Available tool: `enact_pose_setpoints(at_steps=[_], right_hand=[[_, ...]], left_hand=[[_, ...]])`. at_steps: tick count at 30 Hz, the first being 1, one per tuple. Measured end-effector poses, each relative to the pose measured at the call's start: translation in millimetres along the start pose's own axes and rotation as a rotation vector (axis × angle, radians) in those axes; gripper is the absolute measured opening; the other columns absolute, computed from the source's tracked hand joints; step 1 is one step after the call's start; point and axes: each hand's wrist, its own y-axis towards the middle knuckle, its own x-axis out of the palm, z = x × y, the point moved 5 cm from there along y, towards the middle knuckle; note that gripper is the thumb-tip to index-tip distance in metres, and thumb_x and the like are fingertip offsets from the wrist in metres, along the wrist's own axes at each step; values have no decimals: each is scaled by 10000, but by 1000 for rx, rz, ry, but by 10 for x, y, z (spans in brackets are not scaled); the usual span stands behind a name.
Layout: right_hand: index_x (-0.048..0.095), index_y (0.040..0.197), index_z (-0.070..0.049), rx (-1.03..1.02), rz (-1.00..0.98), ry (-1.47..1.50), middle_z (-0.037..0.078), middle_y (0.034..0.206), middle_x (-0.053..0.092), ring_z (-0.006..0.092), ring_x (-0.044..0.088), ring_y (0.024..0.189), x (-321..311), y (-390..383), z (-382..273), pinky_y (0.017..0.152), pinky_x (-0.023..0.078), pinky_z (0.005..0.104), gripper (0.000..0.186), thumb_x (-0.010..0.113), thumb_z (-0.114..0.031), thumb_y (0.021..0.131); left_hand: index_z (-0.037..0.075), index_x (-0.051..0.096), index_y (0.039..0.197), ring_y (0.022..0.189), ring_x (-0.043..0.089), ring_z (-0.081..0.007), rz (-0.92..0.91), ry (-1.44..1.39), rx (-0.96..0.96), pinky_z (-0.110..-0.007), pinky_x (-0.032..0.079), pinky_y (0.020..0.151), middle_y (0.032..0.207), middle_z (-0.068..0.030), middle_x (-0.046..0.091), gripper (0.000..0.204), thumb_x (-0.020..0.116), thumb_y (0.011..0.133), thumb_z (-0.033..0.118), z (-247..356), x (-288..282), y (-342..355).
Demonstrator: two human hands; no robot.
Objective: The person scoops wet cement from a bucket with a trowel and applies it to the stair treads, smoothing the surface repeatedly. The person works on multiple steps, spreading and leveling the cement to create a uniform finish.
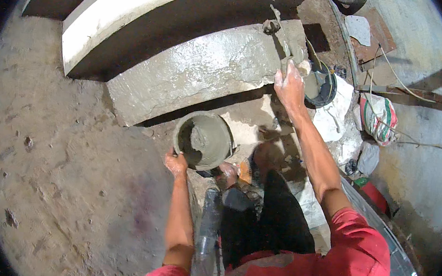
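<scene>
My left hand (176, 163) is closed on the near left rim of a grey bucket (226, 149), which is tilted and has wet mortar (200, 138) inside. My right hand (291, 87) reaches forward at the right end of a wet, grey-coated step (196, 62). Its fingers are closed around a narrow, mortar-smeared tool that looks like a trowel (280, 28), seen nearly edge-on over the step. A grey lump clings beside the blade. The hand hides the handle.
Beyond the step rises a white-edged stair (96, 27). Right of my right hand stands a black bucket (332, 91) with grey liquid. A striped sack (377, 120), a cable (397, 74) and white sheeting (333, 116) lie farther right. My feet are close to the grey bucket.
</scene>
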Motion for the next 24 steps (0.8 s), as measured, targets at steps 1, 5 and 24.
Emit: enact_pose_setpoints(at_steps=[1,5,24], right_hand=[[527,1290,108,17,-25,12,352,1145,624,495,609,1076,-14,-19,47,948,489,495,524,616,-258,926],[560,1286,47,43,-72,-9,327,1124,641,482,612,1067,-191,51,239,944,482,498,503,602,-304,928],[641,974,83,81,-447,-194,355,949,649,518,635,921,181,892,852,824,502,588,461,468,-344,995]], left_hand=[[44,691,1220,889,646,-378,-18,11,-74,-453,511,839,1014,-240,666,487,753,738,30,-71,7,-12],[38,708,1193,950,657,-384,3,-43,-44,-455,517,872,990,-226,669,421,732,775,78,-229,44,118],[-85,568,1090,729,679,-291,-298,-966,-738,-408,578,576,1022,-187,650,332,607,997,231,1852,1053,420]])
